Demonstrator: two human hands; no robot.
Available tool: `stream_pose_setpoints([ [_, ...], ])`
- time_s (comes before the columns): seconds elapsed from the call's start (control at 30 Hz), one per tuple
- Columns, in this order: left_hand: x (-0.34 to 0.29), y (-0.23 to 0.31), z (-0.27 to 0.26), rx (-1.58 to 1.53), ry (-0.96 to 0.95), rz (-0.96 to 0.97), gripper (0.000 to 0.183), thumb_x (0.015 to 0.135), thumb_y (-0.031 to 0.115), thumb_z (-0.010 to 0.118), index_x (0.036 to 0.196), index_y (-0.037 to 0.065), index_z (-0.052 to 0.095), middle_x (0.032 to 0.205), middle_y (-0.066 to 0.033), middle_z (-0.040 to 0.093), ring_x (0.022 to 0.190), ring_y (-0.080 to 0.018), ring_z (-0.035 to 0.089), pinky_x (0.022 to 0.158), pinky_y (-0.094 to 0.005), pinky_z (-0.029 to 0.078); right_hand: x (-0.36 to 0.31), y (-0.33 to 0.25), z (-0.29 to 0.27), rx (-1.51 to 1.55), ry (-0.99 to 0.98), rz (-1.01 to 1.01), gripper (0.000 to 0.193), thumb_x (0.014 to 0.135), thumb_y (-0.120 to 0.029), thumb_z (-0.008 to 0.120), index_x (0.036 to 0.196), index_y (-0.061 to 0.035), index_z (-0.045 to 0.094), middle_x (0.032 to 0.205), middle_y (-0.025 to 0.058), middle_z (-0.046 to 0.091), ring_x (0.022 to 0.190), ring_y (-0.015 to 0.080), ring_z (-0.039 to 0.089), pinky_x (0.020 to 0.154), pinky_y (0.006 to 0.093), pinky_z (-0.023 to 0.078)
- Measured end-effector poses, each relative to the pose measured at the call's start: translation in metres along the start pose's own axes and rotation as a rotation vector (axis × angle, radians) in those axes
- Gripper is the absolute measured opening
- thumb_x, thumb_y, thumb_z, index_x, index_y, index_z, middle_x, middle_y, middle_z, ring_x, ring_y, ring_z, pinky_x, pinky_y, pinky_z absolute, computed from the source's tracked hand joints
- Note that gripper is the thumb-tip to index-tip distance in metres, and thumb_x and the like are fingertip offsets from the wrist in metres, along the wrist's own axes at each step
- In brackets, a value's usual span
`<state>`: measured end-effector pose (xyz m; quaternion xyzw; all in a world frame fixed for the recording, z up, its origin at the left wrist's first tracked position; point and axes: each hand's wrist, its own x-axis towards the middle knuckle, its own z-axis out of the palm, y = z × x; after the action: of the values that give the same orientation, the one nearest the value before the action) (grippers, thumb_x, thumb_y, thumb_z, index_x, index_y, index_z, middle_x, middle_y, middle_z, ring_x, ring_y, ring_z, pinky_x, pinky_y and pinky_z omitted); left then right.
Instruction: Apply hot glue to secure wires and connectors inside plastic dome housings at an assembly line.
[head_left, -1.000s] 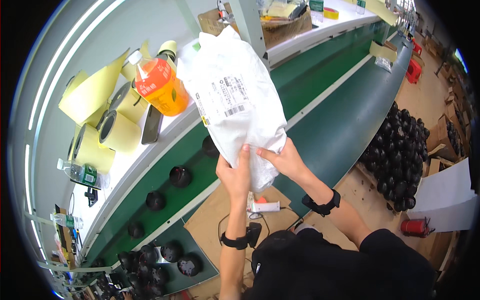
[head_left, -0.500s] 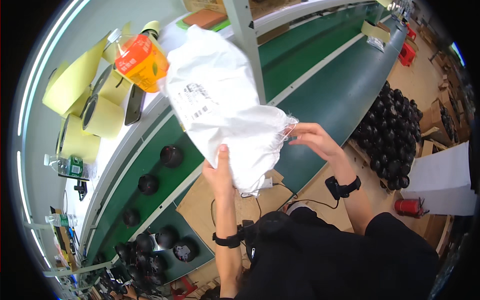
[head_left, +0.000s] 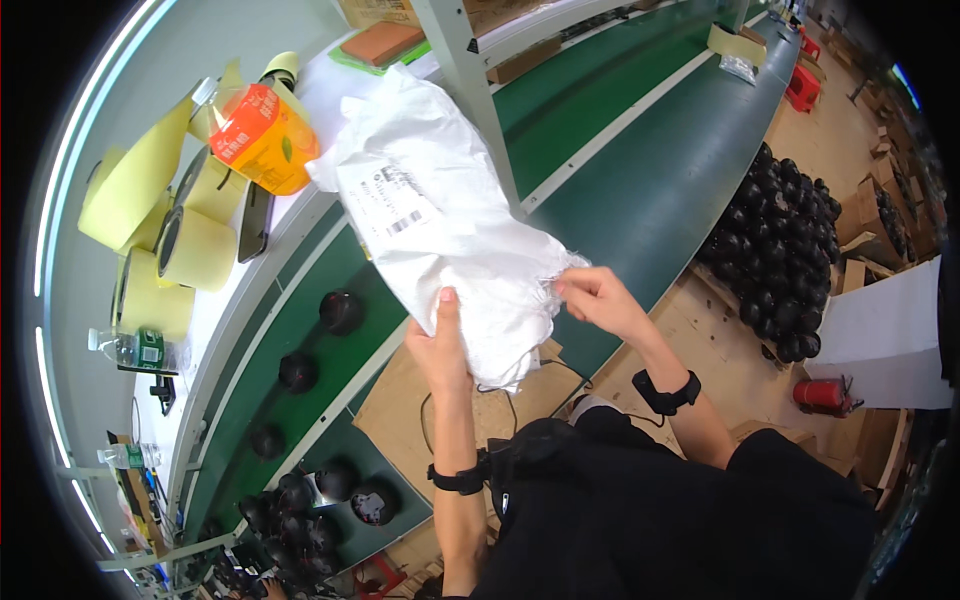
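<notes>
White bag (head_left: pixel 430 190) is lifted in our two hands above the green conveyor belt (head_left: pixel 630 200), its long axis running from eleven o'clock down to five, its far end near the orange drink bottle (head_left: pixel 268 145) on the white desk (head_left: pixel 212 305). What matters most is where the frayed edge (head_left: pixel 545 285) sits: at the bag's four-o'clock end, right at our right hand (head_left: pixel 605 300), whose curled fingers pinch it from the three-o'clock side; the bulk lies toward ten o'clock from them. Our left hand (head_left: pixel 437 350) grasps the bag's lower border at six o'clock, thumb flat on the upper face, so the right is the nearer one to the fraying. The left fingers beneath are hidden, as are the bag's underside and whatever fills it. Loose threads are too fine for us to count, and the label (head_left: pixel 395 200) is blurred.
</notes>
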<state>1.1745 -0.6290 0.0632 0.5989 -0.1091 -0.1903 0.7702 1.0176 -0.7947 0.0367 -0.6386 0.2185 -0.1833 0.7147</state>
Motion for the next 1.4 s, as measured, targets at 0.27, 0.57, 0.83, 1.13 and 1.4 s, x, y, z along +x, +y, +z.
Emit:
stream_pose_setpoints([
  [0.27, -0.014, 0.000, 0.016, 0.119, -0.034, 0.096, 0.042, 0.093, 0.024, 0.076, 0.114, -0.011, 0.067, 0.110, -0.0143, 0.071, 0.099, -0.0177, 0.065, 0.089, -0.0318, 0.051, 0.006, 0.042, 0.000, 0.732, -0.224, 0.124, 0.016, 0.103, -0.010, 0.051, 0.110, -0.0088, 0.065, 0.067, -0.0077, 0.047, 0.053, 0.0016, 0.039, 0.047, 0.0190, 0.031],
  [0.57, -0.022, 0.010, 0.024, 0.166, -0.063, 0.244, 0.040, 0.090, 0.019, 0.079, 0.116, -0.009, 0.066, 0.113, -0.0137, 0.070, 0.101, -0.0179, 0.064, 0.090, -0.0326, 0.051, -0.001, 0.033, -0.010, 0.968, -0.045, 0.142, 0.032, 0.099, -0.003, 0.049, 0.130, -0.0087, 0.057, 0.081, -0.0049, 0.059, 0.051, -0.0027, 0.043, 0.042, 0.0131, 0.031],
  [0.83, -0.024, 0.012, 0.027, 0.256, -0.024, 0.323, 0.033, 0.089, 0.012, 0.077, 0.113, -0.009, 0.067, 0.105, -0.0129, 0.072, 0.096, -0.0174, 0.066, 0.086, -0.0317, 0.052, 0.003, 0.010, -0.013, 0.332, -0.321, 0.200, 0.026, 0.094, -0.003, 0.052, 0.119, -0.0057, 0.060, 0.069, -0.0034, 0.054, 0.051, 0.0026, 0.042, 0.044, 0.0200, 0.029],
  [1.13, -0.027, 0.009, 0.029, 0.285, -0.032, 0.368, 0.031, 0.088, 0.010, 0.078, 0.111, -0.008, 0.067, 0.103, -0.0123, 0.072, 0.094, -0.0165, 0.066, 0.085, -0.0320, 0.052, 0.004, 0.007, 0.000, 0.129, -0.386, 0.154, 0.019, 0.093, -0.007, 0.056, 0.111, -0.0047, 0.060, 0.069, -0.0025, 0.054, 0.055, 0.0040, 0.046, 0.046, 0.0218, 0.033],
  [1.4, -0.029, 0.004, 0.029, 0.262, -0.002, 0.376, 0.031, 0.088, 0.010, 0.078, 0.111, -0.008, 0.067, 0.103, -0.0120, 0.072, 0.094, -0.0165, 0.066, 0.085, -0.0320, 0.052, 0.013, 0.004, 0.013, 0.018, -0.328, 0.128, 0.016, 0.091, -0.004, 0.056, 0.106, -0.0020, 0.059, 0.070, -0.0012, 0.054, 0.056, 0.0062, 0.047, 0.050, 0.0240, 0.037],
])
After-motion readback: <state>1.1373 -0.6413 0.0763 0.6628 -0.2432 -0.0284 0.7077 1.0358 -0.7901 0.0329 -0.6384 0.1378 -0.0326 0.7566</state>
